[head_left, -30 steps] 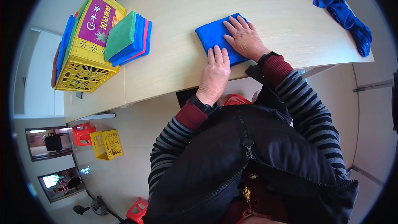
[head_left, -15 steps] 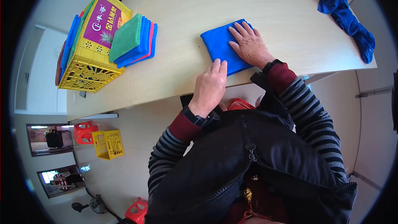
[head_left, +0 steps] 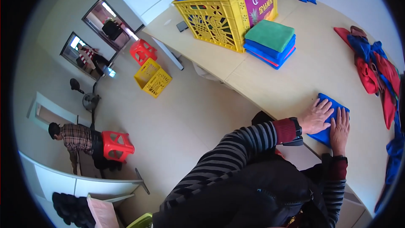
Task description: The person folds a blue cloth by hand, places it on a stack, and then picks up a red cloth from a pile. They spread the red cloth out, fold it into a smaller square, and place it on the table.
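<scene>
A folded blue cloth (head_left: 322, 137) lies on the table near its front edge. My left hand (head_left: 315, 117) rests flat on its left part, fingers stretched out. Beside it, my right hand (head_left: 339, 131) lies flat on the right part, also with extended fingers. Neither hand grips the cloth; together they hide much of it. Farther back stands a neat stack of folded cloths (head_left: 270, 38), green on top with blue and red below.
A yellow crate (head_left: 217, 23) filled with folded cloths stands behind the stack. Loose red and blue cloths (head_left: 369, 74) lie along the table's right side. On the floor are another yellow crate (head_left: 157, 85) and red stools (head_left: 118, 145). A person (head_left: 78, 139) is at the left.
The view has swung left, bringing the room and a person into sight. My left hand has moved from the cloth's near edge to lie flat on top; my right hand stays on it.
</scene>
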Demonstrator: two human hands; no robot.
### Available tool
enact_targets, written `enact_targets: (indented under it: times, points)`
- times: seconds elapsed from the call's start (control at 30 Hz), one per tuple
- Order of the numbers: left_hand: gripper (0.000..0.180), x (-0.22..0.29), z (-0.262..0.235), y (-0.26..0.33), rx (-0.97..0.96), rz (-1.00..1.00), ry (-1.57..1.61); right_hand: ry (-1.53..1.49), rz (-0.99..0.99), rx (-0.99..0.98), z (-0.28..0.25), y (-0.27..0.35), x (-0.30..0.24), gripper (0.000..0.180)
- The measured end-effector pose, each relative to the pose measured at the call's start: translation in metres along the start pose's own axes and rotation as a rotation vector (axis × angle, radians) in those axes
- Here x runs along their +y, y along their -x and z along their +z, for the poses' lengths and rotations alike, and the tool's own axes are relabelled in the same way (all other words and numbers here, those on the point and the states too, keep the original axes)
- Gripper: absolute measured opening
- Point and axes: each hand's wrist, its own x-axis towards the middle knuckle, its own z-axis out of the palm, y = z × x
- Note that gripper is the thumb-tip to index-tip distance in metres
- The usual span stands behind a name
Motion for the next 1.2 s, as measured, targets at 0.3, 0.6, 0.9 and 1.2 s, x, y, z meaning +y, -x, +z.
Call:
enact_targets:
  times: [0.3, 0.6, 0.9, 1.2]
  points:
    - [0.072, 0.002, -0.014, 0.017, -0.037, -0.034, 0.019, 0.013, -0.029, 0.015, 0.01, -0.008, 0.009, 0.056]
    - [0.07, 0.004, -0.011, 0.041, -0.012, -0.037, 0.088, -0.002, -0.004, -0.025, 0.01, -0.011, 0.002, 0.056]
    - [0.063, 0.004, -0.017, 0.047, 0.051, -0.006, 0.06, -0.014, -0.006, -0.02, 0.009, -0.012, -0.001, 0.057]
    - [0.063, 0.005, -0.022, 0.048, 0.026, -0.004, 0.046, -0.033, -0.037, 0.028, 0.021, -0.014, 0.007, 0.057]
